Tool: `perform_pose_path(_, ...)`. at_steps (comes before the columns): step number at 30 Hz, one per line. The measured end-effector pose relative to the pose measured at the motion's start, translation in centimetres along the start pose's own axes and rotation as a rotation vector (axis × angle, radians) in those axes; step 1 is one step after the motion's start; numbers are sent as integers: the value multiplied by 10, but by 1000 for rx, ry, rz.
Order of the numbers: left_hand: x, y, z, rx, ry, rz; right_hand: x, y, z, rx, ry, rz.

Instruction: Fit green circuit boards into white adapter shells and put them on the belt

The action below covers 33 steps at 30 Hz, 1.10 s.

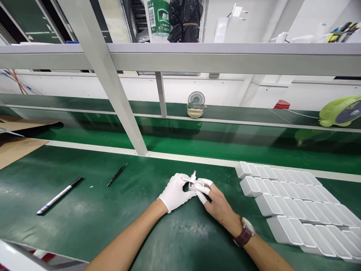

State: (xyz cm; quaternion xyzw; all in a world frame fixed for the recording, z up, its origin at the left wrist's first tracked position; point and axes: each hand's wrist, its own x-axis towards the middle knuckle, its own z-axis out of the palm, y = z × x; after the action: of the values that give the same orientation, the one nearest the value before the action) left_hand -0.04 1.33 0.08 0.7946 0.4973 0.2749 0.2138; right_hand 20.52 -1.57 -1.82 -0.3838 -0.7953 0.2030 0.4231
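Note:
Over the middle of the green table, both hands meet around a small white plastic charger case (196,185). A white piece with metal tips, resembling plug pins, sticks up from it, and something small and reddish shows inside. My left hand (175,192), in a white glove, pinches the case from the left. My right hand (221,207), bare apart from white finger cots, has its fingers closed on the right end. Fingers cover much of the case, so its inside is only partly visible.
Several rows of white plastic cases (299,205) stand at the right. Black tweezers (117,175) and a marker pen (59,195) lie left on the table (113,218). A slanted metal post (113,82) rises behind; a small fan (196,103) stands on the shelf.

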Motion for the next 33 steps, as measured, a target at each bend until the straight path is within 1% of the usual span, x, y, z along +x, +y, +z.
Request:
perform_pose_path(3, 0, 2, -1, -38, 32, 14, 1, -2, -4, -4, 58, -45)
perform_pose_path(5, 0, 6, -2, -61, 54, 27, 1, -2, -7, 25, 120, -41)
perform_pose_path(6, 0, 7, -3, -62, 58, 29, 1, -1, -8, 42, 128, -22)
perform_pose_path(11, 1, 11, 0, 15, 15, -18, -1, 7, -8, 119, 38, 99)
perform_pose_path(16, 3, 10, 3, 119, -40, 24, 3, 10, -5, 291, 88, 200)
perform_pose_path(18, 2, 10, 3, 135, -27, 23, 5, 9, -4, 396, 127, 269)
perform_pose_path(20, 0, 13, 4, 103, -2, 4, 7, 9, -4, 518, 152, 364)
perform_pose_path(23, -5, 20, 6, 23, 33, -33, 9, 10, -3, 698, 136, 508)
perform_pose_path(25, -7, 23, 7, -7, 68, -30, 9, 11, -3, 786, 112, 579)
perform_pose_path(28, -9, 24, 8, -31, 105, 13, 7, 12, -2, 862, 88, 646)
perform_pose_path(33, -9, 20, 10, -32, 123, 56, 5, 15, 1, 891, 82, 693)
